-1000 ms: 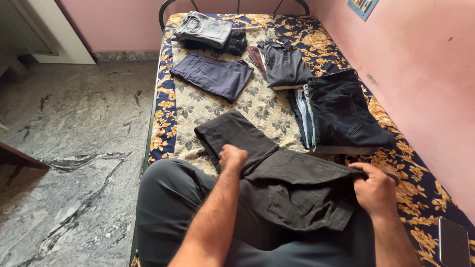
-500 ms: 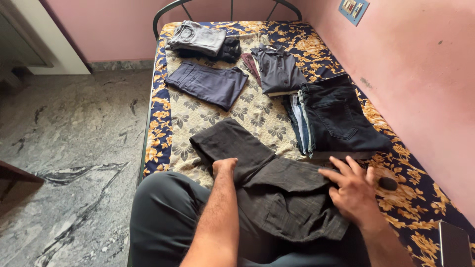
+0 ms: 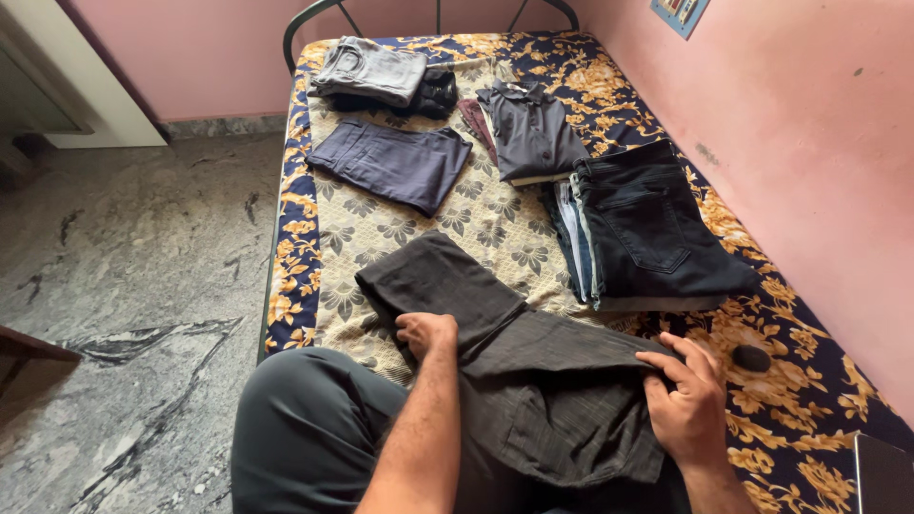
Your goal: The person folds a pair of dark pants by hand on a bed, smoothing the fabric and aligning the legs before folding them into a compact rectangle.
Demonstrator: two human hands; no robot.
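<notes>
Dark grey checked trousers (image 3: pixel 533 381) lie partly folded across my lap and the bed. My left hand (image 3: pixel 426 333) presses down on the fold where the trouser leg bends away to the upper left, fingers curled on the cloth. At the right edge of the trousers, near the waist, my right hand (image 3: pixel 687 405) pinches the fabric with fingers closed over it. The trouser leg (image 3: pixel 438 281) stretches out flat over the floral sheet.
A floral bedsheet (image 3: pixel 381 219) covers the bed. Folded clothes lie on it: navy trousers (image 3: pixel 392 164), a grey garment (image 3: pixel 371 69), a dark shirt (image 3: pixel 533 133), a stack topped by dark jeans (image 3: pixel 647 224). A small black object (image 3: pixel 750 358) and a phone (image 3: pixel 884 474) sit at right. Pink wall (image 3: pixel 819 162) at right.
My right hand went from gripping the trousers' edge to spreading flat on the cloth, then closed on the right edge again. My left hand stayed pressed on the fold. The camera tilted slightly.
</notes>
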